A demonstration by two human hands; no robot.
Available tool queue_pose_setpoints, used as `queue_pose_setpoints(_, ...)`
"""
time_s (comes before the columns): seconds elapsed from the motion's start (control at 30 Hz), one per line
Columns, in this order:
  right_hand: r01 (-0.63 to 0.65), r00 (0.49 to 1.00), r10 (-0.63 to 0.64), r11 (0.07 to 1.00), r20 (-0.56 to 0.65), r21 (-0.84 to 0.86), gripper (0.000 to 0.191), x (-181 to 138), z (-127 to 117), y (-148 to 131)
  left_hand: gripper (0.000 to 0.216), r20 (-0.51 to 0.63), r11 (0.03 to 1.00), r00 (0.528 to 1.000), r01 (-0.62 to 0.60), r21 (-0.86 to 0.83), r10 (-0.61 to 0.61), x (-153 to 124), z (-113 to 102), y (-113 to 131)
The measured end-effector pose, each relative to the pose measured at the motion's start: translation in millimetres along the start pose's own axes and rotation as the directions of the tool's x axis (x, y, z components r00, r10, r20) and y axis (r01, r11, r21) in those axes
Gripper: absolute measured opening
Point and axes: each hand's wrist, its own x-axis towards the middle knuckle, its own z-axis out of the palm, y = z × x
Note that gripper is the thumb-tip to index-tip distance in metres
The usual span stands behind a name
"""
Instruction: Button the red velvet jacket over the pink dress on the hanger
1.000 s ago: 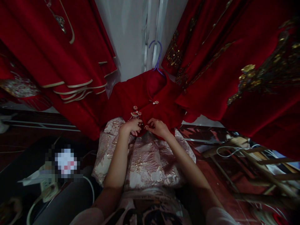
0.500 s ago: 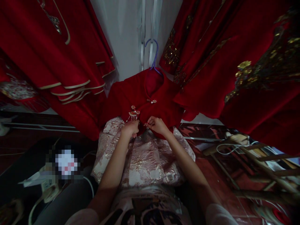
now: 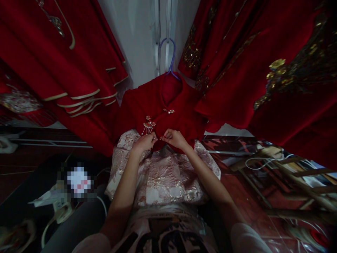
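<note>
A short red velvet jacket point(image 3: 158, 102) hangs on a purple hanger point(image 3: 170, 56) in front of me, over a pale pink and gold brocade skirt point(image 3: 163, 175). A gold tasselled brooch point(image 3: 149, 125) and a small pearl clasp point(image 3: 168, 111) sit on its front. My left hand point(image 3: 143, 142) and my right hand point(image 3: 175, 137) meet at the jacket's lower front edge. Both pinch the fabric around a small fastening just below the brooch, with the fingers curled and closed.
Red embroidered garments with gold trim hang at the left point(image 3: 60, 63) and at the right point(image 3: 263, 70). A white wall with a metal rail point(image 3: 162, 31) is behind. Wooden stool legs and a white cable point(image 3: 279, 165) lie at the right; a power strip point(image 3: 58, 209) lies lower left.
The view has tilted slightly, so the jacket sits a little higher. My hands stay at the jacket's lower front, with the fingers drawn closer together at the fastening.
</note>
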Motion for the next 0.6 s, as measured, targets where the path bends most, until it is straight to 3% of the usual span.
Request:
queue_pose_setpoints(0.13,0.001,1.000,-0.003,0.995,0.020,0.103,0.018,1.0,0.7,-2.2,0.016,0.066,0.965,0.989,-0.113,-0.238,0.132,-8.8,0.1,-2.8)
queue_pose_setpoints(0.2,-0.005,0.999,-0.002,0.985,0.038,0.174,0.020,1.7,0.5,-3.7,0.018,0.053,0.956,0.988,-0.125,-0.267,0.144,-9.9,0.3,-5.7)
queue_pose_setpoints(0.43,0.003,0.999,-0.016,0.953,0.042,0.303,0.024,3.4,0.4,-6.6,0.032,-0.025,0.980,0.999,-0.040,-0.193,0.036,-9.6,-3.7,-6.2)
queue_pose_setpoints(0.6,0.054,0.997,-0.041,0.970,-0.061,0.235,0.022,3.9,4.3,-15.3,0.027,-0.169,0.992,0.982,-0.093,-0.081,0.079,-10.7,-4.4,-0.4)
